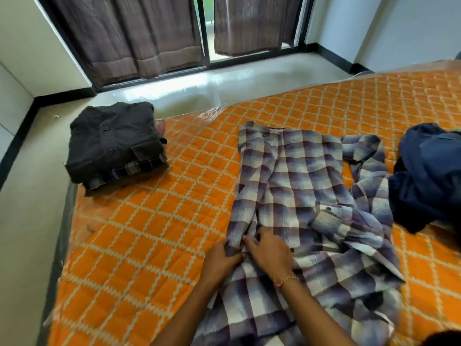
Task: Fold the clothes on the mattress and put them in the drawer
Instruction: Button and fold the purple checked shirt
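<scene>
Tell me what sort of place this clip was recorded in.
Most likely a sparsely furnished bedroom at home. An orange quilted mattress, partly covered in clear plastic, lies low by the tiled floor; brown curtains hang over a sliding glass door, and clothes lie on the mattress, including a plaid shirt and a folded dark stack.

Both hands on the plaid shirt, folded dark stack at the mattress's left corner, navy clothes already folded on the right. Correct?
Not quite. In the head view the navy clothes lie in a crumpled, unfolded heap on the right. The rest holds: left hand and right hand are on the plaid shirt, and the folded dark stack sits at the mattress's left corner.
</scene>
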`<state>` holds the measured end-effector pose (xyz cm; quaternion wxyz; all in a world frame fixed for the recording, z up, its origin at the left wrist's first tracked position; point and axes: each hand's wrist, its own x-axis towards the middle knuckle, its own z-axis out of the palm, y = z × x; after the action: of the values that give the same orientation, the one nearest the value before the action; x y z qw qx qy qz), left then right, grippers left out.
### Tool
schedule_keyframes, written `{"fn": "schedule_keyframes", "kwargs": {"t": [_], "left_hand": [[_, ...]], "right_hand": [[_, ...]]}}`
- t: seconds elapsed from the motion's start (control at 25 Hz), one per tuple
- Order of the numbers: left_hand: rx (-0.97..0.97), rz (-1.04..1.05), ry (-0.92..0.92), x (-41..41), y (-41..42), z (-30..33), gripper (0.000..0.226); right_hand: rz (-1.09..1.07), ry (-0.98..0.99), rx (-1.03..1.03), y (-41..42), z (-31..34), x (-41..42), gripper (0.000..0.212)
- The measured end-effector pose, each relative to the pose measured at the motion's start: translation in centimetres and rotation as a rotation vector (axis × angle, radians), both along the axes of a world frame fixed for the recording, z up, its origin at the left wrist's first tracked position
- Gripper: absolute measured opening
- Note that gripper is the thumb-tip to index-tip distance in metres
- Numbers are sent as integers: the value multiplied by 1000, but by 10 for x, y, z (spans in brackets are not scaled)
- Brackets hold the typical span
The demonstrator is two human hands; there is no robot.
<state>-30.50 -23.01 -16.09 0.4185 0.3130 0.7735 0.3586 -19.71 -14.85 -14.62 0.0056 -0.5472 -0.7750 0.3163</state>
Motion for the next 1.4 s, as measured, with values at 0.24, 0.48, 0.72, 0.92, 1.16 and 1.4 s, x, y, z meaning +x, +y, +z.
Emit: {"fn": "schedule_keyframes", "kwargs": {"t": [0.24, 0.48, 0.72, 0.92, 1.16, 1.4], "left_hand": [[-195, 40, -8, -1, -42, 23, 104], [-334, 45, -241, 2, -73, 21, 66], [-35, 14, 187, 25, -92, 15, 46], [-88, -72, 325, 25, -119, 9, 42], [-88, -36, 228, 24, -126, 7, 47], [-141, -17, 398, 30, -143, 3, 46]], "right_hand": [[166, 50, -178, 4, 12, 34, 33], [23, 293, 9, 2, 46, 62, 28], [-1, 379, -37, -11, 39, 89, 31], [200, -266, 54, -20, 27, 100, 40], [754, 58, 466, -93, 4, 92, 82], [906, -34, 935, -113, -28, 115, 26]]}}
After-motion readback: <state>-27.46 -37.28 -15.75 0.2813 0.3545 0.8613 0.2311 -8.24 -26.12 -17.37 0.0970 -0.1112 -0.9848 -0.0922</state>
